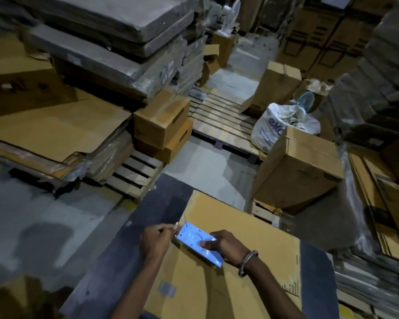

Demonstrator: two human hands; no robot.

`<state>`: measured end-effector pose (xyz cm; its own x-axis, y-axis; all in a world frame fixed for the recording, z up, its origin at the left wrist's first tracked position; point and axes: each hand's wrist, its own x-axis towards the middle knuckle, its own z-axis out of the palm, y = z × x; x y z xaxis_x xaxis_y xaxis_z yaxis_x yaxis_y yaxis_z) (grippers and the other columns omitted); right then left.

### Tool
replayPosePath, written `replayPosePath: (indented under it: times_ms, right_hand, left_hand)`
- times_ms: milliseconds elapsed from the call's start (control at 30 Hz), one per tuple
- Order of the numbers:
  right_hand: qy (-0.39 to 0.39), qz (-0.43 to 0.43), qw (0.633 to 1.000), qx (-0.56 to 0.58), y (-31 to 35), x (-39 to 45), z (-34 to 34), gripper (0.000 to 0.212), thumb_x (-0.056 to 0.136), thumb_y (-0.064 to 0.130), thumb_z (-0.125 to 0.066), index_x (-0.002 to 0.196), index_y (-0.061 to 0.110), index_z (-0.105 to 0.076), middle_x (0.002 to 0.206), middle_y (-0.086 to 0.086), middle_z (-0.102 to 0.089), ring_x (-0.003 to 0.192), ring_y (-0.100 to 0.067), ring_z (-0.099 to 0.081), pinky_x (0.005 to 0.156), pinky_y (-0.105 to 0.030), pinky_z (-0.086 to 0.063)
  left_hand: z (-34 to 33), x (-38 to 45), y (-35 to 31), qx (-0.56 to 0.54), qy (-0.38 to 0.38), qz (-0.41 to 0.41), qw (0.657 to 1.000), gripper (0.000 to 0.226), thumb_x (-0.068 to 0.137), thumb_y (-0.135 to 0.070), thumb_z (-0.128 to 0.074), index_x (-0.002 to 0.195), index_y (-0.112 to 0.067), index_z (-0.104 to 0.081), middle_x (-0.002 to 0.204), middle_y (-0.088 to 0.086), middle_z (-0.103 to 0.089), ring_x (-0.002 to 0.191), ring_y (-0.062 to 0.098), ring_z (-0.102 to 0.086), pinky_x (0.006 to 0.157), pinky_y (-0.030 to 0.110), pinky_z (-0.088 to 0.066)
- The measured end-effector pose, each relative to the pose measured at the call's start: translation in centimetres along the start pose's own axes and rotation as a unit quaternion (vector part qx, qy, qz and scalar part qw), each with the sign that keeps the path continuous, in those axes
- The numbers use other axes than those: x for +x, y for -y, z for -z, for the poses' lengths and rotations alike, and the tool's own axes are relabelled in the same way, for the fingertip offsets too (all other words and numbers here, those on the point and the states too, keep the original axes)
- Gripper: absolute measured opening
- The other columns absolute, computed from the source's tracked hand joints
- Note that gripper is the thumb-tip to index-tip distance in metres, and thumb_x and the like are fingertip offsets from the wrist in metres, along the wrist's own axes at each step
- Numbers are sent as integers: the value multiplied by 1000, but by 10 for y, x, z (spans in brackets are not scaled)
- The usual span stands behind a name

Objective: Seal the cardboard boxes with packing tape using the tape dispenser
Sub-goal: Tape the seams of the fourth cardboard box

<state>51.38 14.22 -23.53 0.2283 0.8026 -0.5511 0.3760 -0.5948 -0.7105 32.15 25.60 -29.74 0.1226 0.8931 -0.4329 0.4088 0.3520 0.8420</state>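
Note:
A flat brown cardboard box (251, 261) lies in front of me on a dark table (115, 261). On its far left part rests a light blue tape dispenser (198, 241). My right hand (221, 245), with a metal bracelet on the wrist, grips the dispenser from the right, thumb on its face. My left hand (156, 240) is at the dispenser's front end, fingers pinched on what looks like the tape end near the box's left edge. The tape itself is hard to make out.
Wooden pallets (217, 116) lie on the floor ahead. Sealed boxes (161, 125) are stacked to the left and a tall box (295, 171) stands to the right. A white sack (274, 127) sits behind it. Wrapped flat packs (115, 42) are piled at the far left.

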Motion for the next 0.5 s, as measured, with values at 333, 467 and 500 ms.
replayPosePath:
  times_ms: [333,467,500]
  right_hand:
    - [21,-92,988,-125,15,39,2,45,92,45,-71,65,15,-50,70,-5,-50,58,-18,-39,59,-34,-29]
    - [51,-105,979,-167,27,46,0,44,88,60,-63,95,17,-72,100,-7,-64,76,-19,-55,68,-34,-39]
    - [60,-106,975,-187,29,48,-3,52,85,64,-59,100,17,-74,105,-9,-65,80,-21,-55,69,-35,-40]
  left_hand:
    - [-11,24,41,-30,-15,68,997,24,81,-45,-82,59,-49,-76,70,-14,-76,77,22,-72,72,42,-60]
    - [-8,38,43,-111,50,151,981,14,77,-35,-90,72,-23,-85,76,3,-79,82,32,-76,76,52,-62]
    - [-7,40,41,-119,66,169,976,15,78,-29,-90,74,-16,-85,76,5,-79,84,33,-76,73,48,-60]
